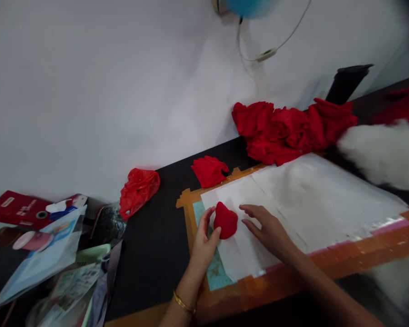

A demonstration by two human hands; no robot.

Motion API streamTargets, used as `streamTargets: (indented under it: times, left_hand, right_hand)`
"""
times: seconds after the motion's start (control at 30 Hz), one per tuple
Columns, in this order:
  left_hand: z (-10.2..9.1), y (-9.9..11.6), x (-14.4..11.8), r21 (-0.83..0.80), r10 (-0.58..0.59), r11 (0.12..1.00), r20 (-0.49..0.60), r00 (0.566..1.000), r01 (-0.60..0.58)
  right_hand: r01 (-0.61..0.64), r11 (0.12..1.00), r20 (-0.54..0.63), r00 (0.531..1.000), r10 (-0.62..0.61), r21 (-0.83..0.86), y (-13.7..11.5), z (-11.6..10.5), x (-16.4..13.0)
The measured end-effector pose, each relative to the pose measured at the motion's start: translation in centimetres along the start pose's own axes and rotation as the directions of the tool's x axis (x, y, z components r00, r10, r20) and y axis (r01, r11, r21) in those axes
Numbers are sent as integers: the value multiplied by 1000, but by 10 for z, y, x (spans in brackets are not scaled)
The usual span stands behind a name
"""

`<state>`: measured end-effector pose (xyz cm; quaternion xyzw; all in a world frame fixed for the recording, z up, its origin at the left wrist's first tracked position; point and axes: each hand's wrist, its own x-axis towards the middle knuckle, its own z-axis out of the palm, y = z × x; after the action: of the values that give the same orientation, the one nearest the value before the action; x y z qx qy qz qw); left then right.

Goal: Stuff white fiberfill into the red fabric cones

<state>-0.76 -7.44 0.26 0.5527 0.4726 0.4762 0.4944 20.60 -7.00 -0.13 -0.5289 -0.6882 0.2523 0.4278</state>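
Observation:
A small rounded red fabric piece (226, 221), pointed at its top, is held at its left edge between the thumb and fingers of my left hand (207, 231). My right hand (264, 225) hovers just to the right of it, thumb and fingers apart, with nothing between them. Beneath both hands lies a white sheet (313, 204), taped along its border with brown tape (344, 265). Beyond my left hand, a small stack of red fabric pieces (209, 171) rests on the black tabletop (153, 254).
A large heap of red fabric (293, 129) lies along the wall, with white fluffy stuffing (388, 152) at the right. A red plastic bag (138, 190) sits at the left, near a red box (23, 210), a clear plastic sleeve (51, 252) and a spool (34, 240). A cord switch (266, 55) hangs above.

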Motion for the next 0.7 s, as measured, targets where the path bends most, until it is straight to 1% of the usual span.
streamTargets:
  times: [0.07,0.13,0.2,0.27,0.33,0.4,0.47,0.53,0.6,0.7]
  left_hand:
    - [3,-6,-4,94,-24,995,17,1000,22]
    - [8,-8,-8,219,-50,975,18,999,45]
    - [12,-7,-9,325,-47,945,25,999,37]
    - [11,-4,-8,366,-29,930,22,999,19]
    - [3,0,-7,379,-16,925,-4,1000,16]
    - [-8,4,-7,412,5,911,-34,999,9]
    - [-20,8,-9,454,47,891,-53,998,-17]
    - [-25,11,-12,487,87,872,-69,994,-43]
    - [-23,14,-14,522,106,851,-62,992,-58]
    - [-8,13,-13,580,92,811,-10,996,-69]
  right_hand:
    - [28,999,72,997,-30,33,-4,8,-2]
    - [67,996,172,982,-76,54,-10,17,-4]
    - [51,998,231,971,-60,45,-13,22,-5]
    - [-34,999,203,979,30,15,-12,20,-5]
    - [-111,994,145,983,111,-7,-8,10,-4]
    - [-132,991,110,985,134,-21,-6,-3,0]
    - [-113,993,103,988,115,-29,-6,-15,4]
    - [-81,997,107,991,82,-19,-11,-20,7]
    - [-28,1000,117,993,27,13,-18,-17,11]
    - [79,995,149,985,-87,58,-32,1,18]
